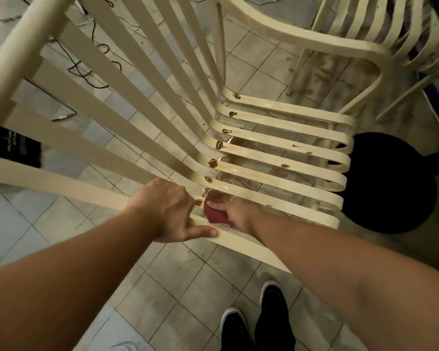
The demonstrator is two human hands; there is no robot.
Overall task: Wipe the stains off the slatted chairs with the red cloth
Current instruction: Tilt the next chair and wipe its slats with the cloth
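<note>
Right hand point(238, 215), red cloth point(217, 215), stained chair point(23, 59)

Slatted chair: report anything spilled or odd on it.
Brown stains pool in the bends where the seat slats meet the back, smaller drops dot the slats, and brownish liquid lies on the floor tiles beneath. Nothing looks broken.

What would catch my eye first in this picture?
Dark brown stains sit in a row on the slatted chair, where seat slats bend up into the back. Just below them the right hand holds a red cloth against a slat, and the left hand grips the chair's near rail.
</note>
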